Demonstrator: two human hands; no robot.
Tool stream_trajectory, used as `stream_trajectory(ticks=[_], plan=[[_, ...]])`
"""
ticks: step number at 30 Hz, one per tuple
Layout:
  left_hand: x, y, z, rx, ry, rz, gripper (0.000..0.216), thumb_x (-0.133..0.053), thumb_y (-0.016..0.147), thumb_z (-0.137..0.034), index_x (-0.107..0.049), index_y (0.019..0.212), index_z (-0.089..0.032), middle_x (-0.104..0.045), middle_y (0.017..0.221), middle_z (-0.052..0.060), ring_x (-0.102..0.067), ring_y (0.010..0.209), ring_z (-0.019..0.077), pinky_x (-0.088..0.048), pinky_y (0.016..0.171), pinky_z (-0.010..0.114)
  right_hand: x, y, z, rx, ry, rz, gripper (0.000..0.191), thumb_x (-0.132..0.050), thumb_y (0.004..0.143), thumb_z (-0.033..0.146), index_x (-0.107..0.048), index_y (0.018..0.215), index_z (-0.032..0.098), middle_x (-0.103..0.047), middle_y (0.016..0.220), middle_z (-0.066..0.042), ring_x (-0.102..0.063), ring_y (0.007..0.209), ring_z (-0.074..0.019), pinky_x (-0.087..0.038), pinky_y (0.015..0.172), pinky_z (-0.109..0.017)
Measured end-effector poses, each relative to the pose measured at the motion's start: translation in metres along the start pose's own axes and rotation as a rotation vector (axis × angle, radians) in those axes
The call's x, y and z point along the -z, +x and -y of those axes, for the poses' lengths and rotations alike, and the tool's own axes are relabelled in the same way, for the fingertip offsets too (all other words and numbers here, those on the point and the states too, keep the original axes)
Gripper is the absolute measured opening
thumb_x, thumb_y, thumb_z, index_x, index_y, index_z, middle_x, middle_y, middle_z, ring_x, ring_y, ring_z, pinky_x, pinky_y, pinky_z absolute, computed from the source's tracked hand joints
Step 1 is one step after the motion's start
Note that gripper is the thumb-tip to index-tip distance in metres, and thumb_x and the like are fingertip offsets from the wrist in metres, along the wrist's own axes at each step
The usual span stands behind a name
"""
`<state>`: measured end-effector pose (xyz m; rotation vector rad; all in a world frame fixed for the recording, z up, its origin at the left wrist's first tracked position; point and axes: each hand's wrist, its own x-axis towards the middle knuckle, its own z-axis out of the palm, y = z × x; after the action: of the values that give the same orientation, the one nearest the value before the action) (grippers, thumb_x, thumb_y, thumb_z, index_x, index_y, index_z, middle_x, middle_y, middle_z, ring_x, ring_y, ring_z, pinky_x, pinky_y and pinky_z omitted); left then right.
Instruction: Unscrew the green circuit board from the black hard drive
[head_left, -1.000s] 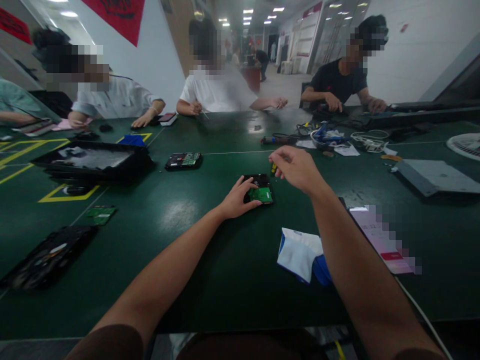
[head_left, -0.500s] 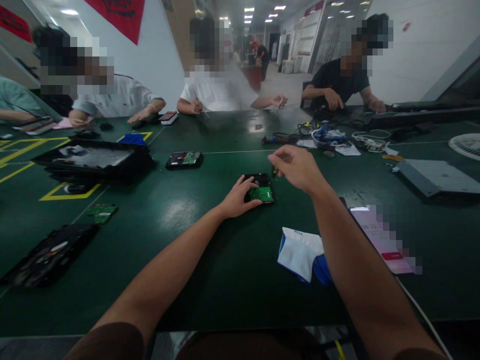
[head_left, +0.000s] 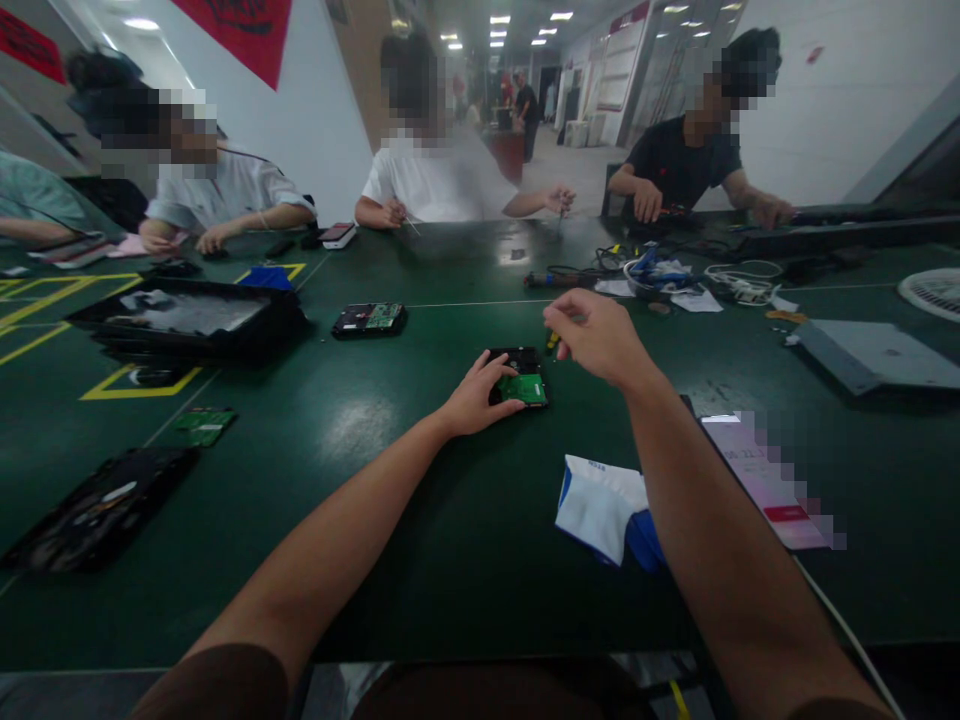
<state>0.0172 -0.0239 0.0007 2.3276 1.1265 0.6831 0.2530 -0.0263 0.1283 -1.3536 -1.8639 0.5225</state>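
Note:
A hard drive (head_left: 524, 388) with a green circuit board facing up lies flat on the dark green table in front of me. My left hand (head_left: 484, 398) rests across its left side, fingers over the top and thumb along the near edge, steadying it. Just beyond the drive's right edge, my right hand (head_left: 592, 335) is raised with thumb and fingers pinched together. Under those fingertips shows a small yellow-and-black tool (head_left: 553, 341), its upper part hidden by the hand; its exact kind does not show.
A second hard drive (head_left: 369, 320) lies at the centre-left, near stacked black trays (head_left: 184, 315). A loose circuit board (head_left: 206, 426) and a dark drive casing (head_left: 105, 505) are on the left. By my right forearm are a white-and-blue glove (head_left: 600, 505) and a phone (head_left: 765, 475). Several people sit opposite.
My right hand has shifted slightly to the right, and more yellow shows under its fingers. My left hand and the drive stay put. The person at far left has drawn a hand back.

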Motion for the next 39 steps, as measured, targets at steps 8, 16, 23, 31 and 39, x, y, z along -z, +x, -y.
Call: stream_trajectory(ticks=[8,16,23,31,39], plan=[[-0.0009,0.0001,0.0023,0.005,-0.001,-0.008,0.061,-0.073,0.091,-0.056,-0.058,0.141,-0.023,-0.037,0.171,0.015,-0.010,0.166,0.0368,-0.020,0.132,0.062,0.0007,0.0032,-0.0042,0.061,0.014,0.035,0.035,-0.059,0.100,0.053,-0.075,0.102,0.022,-0.077,0.086,-0.006,-0.071,0.075,-0.0203,-0.055,0.072,-0.035],[0.0002,-0.0008,0.0019,0.009,-0.008,0.005,0.061,-0.073,0.091,-0.055,-0.057,0.141,-0.023,-0.035,0.172,0.015,-0.009,0.166,0.0383,-0.021,0.130,0.064,-0.0014,0.0017,-0.0047,0.013,0.019,-0.021,0.026,-0.059,0.101,0.046,-0.070,0.100,0.023,-0.079,0.104,-0.007,-0.065,0.063,-0.0148,-0.051,0.065,-0.034],[-0.0004,-0.0002,0.0023,0.018,-0.005,-0.001,0.061,-0.074,0.091,-0.055,-0.058,0.141,-0.024,-0.036,0.172,0.014,-0.009,0.166,0.0384,-0.021,0.130,0.064,0.0002,0.0012,-0.0035,0.077,0.058,0.087,0.032,-0.054,0.104,0.048,-0.073,0.107,0.023,-0.076,0.083,-0.005,-0.069,0.068,-0.0191,-0.052,0.068,-0.035],[-0.0009,-0.0001,0.0003,-0.023,-0.013,-0.022,0.058,-0.074,0.091,-0.052,-0.059,0.138,-0.021,-0.040,0.169,0.017,-0.013,0.165,0.0364,-0.020,0.132,0.061,0.0002,0.0010,-0.0005,0.012,-0.031,-0.058,0.021,-0.062,0.099,0.039,-0.071,0.094,0.021,-0.078,0.095,-0.007,-0.067,0.068,-0.0166,-0.051,0.069,-0.033],[-0.0011,0.0004,0.0022,-0.010,0.000,-0.012,0.061,-0.073,0.092,-0.055,-0.058,0.140,-0.021,-0.037,0.171,0.017,-0.010,0.166,0.0374,-0.020,0.132,0.062,0.0017,0.0026,-0.0059,0.078,0.041,0.050,0.028,-0.058,0.102,0.044,-0.075,0.102,0.022,-0.075,0.079,-0.005,-0.069,0.068,-0.0190,-0.052,0.069,-0.034]])
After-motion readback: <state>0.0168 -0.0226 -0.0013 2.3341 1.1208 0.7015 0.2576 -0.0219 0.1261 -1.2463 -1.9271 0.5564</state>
